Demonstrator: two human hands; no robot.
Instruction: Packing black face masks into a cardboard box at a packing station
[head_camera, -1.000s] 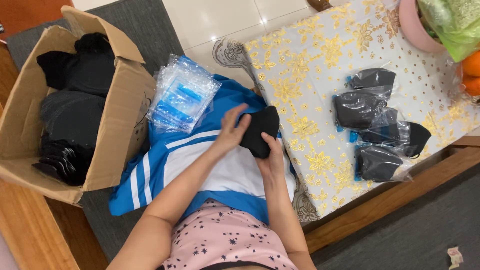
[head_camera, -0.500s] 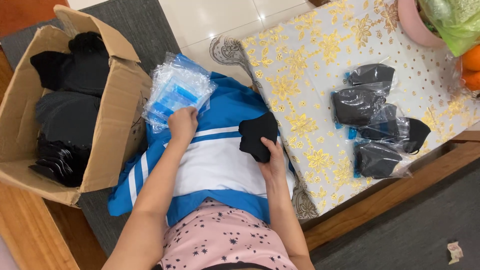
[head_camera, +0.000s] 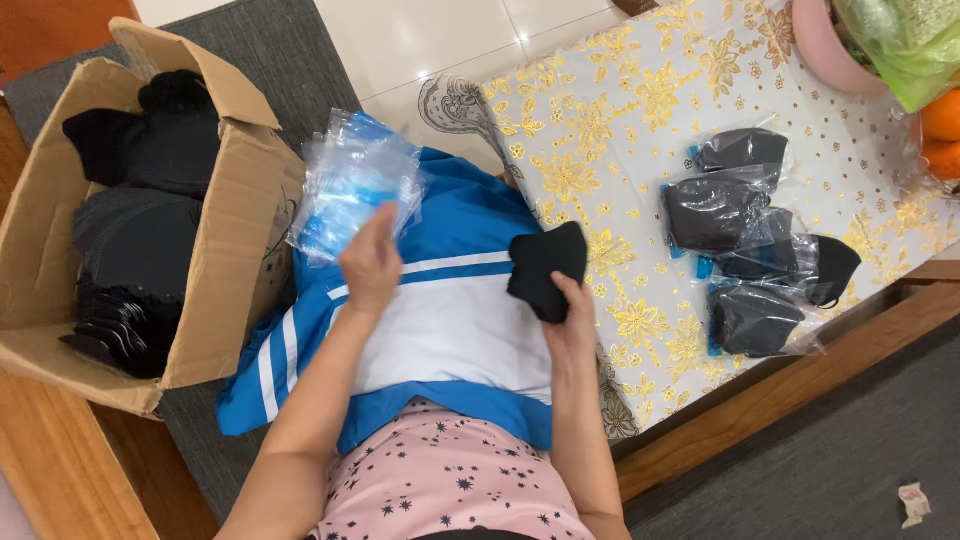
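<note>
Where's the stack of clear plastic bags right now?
Head view, left of centre: the clear plastic bags lie between the cardboard box and the left hand, which touches them.

Our left fingers (head_camera: 385, 225) touching clear bags (head_camera: 350, 185), cardboard box (head_camera: 225, 270) walling beyond, bare tablecloth (head_camera: 620, 150) beyond our right fingers (head_camera: 560, 290)

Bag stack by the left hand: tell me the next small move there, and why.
Probably pinch the top clear bag off the bag stack and lift it free. The left hand rests at the stack's near edge and does not seem to grip a bag yet, while the right hand holds a black mask unbagged over the lap. The masks on the table already sit in bags.
</note>
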